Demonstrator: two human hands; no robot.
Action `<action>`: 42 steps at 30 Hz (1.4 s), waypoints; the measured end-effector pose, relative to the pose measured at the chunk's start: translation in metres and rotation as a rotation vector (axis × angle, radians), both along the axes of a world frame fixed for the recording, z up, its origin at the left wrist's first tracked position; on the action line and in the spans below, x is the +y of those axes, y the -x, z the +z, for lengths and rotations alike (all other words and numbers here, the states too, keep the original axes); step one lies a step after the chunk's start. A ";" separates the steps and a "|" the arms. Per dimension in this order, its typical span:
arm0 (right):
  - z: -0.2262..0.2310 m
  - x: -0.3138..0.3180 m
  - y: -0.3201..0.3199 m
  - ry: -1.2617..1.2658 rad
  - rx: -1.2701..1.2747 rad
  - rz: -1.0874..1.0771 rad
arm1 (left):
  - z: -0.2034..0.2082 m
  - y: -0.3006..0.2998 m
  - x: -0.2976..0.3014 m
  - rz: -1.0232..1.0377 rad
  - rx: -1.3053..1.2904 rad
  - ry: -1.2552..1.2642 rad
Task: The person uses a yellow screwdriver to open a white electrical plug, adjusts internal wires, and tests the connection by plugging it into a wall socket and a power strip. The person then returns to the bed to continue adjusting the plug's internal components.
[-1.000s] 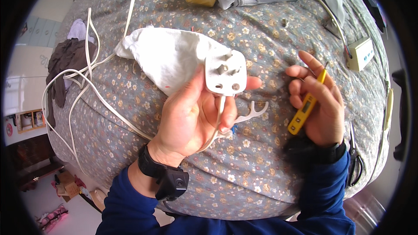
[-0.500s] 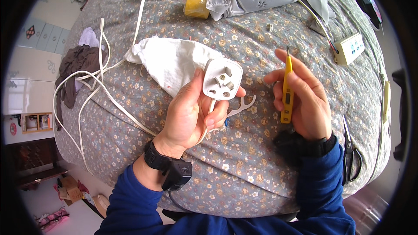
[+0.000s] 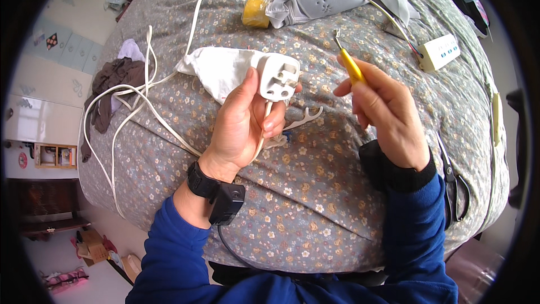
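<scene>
Head view, white plug [image 3: 271, 76] within curled left fingers [image 3: 274, 118], yellow screwdriver [image 3: 351, 67] pinched by right fingers [image 3: 369, 100]

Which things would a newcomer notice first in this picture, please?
Probably the white plug first, held in the left hand above the picture's middle. Next, the yellow pen-like tool in the right hand, to the right of the plug. The yellow object beside the grey fabric, near the top, may also catch the eye.

There are 2 hands [image 3: 230, 126] [image 3: 395, 114], 1 plug [image 3: 278, 77], 1 screwdriver [image 3: 351, 67].
</scene>
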State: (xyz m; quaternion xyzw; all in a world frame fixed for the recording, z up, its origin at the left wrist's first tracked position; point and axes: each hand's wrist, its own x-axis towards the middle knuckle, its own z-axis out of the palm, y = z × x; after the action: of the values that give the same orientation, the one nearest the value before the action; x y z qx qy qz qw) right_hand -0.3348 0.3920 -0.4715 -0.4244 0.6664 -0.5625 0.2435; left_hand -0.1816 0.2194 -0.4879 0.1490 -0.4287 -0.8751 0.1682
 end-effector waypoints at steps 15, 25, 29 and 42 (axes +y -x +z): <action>0.013 0.009 0.001 -0.098 0.105 0.112 | -0.002 -0.003 -0.014 -0.153 0.014 -0.021; 0.010 0.007 0.005 -0.117 0.125 0.051 | 0.005 0.002 -0.002 -0.030 -0.122 -0.012; 0.011 0.006 0.005 -0.108 0.085 0.061 | 0.004 0.002 -0.002 -0.048 -0.033 -0.014; 0.004 0.005 0.009 -0.041 -0.039 -0.144 | 0.002 -0.006 -0.001 -0.234 0.017 0.403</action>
State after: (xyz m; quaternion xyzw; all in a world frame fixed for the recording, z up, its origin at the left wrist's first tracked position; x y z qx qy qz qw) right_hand -0.3440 0.3972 -0.4670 -0.3590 0.7019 -0.5729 0.2242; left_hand -0.1759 0.2180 -0.4860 0.0543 -0.6078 -0.7865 0.0954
